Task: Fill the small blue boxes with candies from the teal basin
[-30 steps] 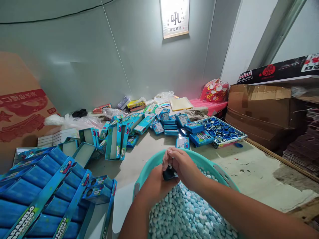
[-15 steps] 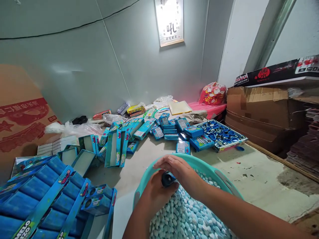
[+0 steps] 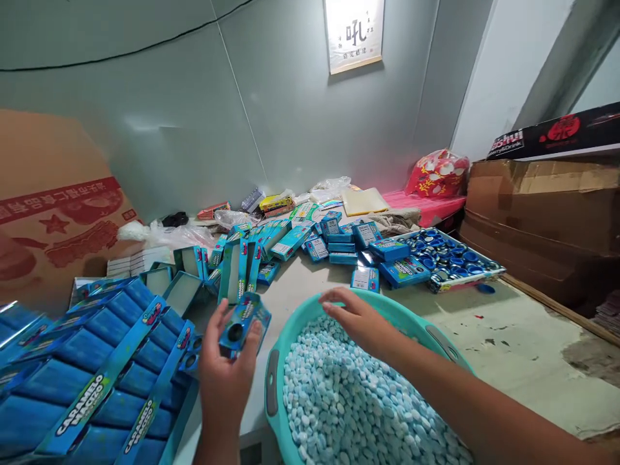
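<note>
My left hand (image 3: 227,371) grips a small blue candy box (image 3: 243,324) with a round hole in its face, holding it up to the left of the basin. My right hand (image 3: 361,321) hovers above the far part of a teal plastic basin (image 3: 271,387), fingers loosely apart and holding nothing I can see. The basin is filled with small pale blue and white candies (image 3: 349,403).
Blue display trays of boxes (image 3: 92,368) lie at the lower left. Several loose blue boxes (image 3: 271,248) are scattered across the table's middle. A tray of blue round caps (image 3: 450,255) sits at the right. Cardboard cartons (image 3: 542,213) stand at the right, another carton (image 3: 53,213) at the left.
Both hands were together over the basin on the small box. My left hand has carried the box away to the left, and my right hand has let go and stays above the candies.
</note>
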Tool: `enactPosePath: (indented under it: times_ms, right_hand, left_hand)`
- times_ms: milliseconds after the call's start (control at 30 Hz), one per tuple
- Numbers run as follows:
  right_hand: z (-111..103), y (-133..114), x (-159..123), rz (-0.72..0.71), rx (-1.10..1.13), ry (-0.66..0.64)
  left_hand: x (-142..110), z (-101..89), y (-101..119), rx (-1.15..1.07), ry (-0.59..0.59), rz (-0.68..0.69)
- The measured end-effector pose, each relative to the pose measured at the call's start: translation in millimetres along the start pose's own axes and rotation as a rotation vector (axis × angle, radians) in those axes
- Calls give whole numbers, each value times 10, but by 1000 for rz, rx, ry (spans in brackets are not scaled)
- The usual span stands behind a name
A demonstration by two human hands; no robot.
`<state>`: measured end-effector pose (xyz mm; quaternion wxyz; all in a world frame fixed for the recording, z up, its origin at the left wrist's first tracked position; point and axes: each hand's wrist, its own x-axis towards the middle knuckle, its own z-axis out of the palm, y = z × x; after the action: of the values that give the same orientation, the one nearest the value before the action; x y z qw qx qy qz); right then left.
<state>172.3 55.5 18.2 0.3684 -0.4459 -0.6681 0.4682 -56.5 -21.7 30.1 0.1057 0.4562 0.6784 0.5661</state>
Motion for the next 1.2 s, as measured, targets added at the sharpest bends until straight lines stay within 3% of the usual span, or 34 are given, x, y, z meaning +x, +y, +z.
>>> enactPosePath:
  times_ms: [133,233,300,400,467,667,800,1000,1200]
  right_hand:
    - [28,17,-130,-68,-399,-315]
    - [28,69,-188,-75,-621,-573]
    - [35,105,-196,-32,-687,-675]
    - [54,132,-177,25,-725,-664]
    - [63,127,-164,58,-740,-651]
    - [64,112,-157,40,-770,-658]
    - [69,140,-147,14,-774,-652]
    - [90,121,-142,-21,-786,-619]
    - [80,85,-152,-28,-736,-596]
  left_hand:
    - [20,-339,-218,77,29,-111]
    - [-58,-374,-459,68,-60,-195]
    - [-120,-346,-601,61,-171,-236]
    - [-167,-355,-704,15,-298,-274]
    - [-151,-439,-689,-46,-313,-278]
    - [-28,-858,-519,-96,-127,-280]
    - [-29,-1015,-560,-119,-55,-283]
    - [-64,-1080,-661,-68,-52,-327]
    - [-75,-1042,-557,-5,-114,-307]
